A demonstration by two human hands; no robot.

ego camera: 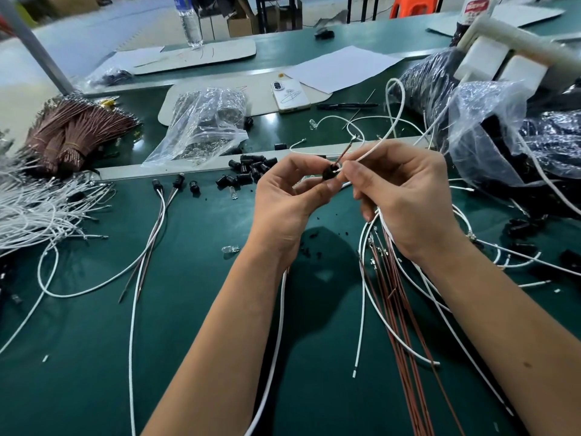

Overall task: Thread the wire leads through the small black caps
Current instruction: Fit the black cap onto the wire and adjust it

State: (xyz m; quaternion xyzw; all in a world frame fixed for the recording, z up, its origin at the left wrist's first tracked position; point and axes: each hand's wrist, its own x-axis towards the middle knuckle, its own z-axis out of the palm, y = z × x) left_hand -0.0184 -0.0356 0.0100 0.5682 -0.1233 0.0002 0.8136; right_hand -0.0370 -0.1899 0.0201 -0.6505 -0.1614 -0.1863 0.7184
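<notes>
The left hand [284,196] pinches a cap [330,173] at its fingertips, held up over the middle of the bench [195,309] so its hole faces the right hand [405,196]. That hand grasps a white lead [374,151] and feeds it in, apparently beside a brown lead [345,152] (already through). Spare caps [251,171] lie near the far edge.

Green-topped workbench [195,309] w/ raised ledge [163,171], orange stool [410,6] + cardboard boxes [242,25] beyond, pale floor.
</notes>
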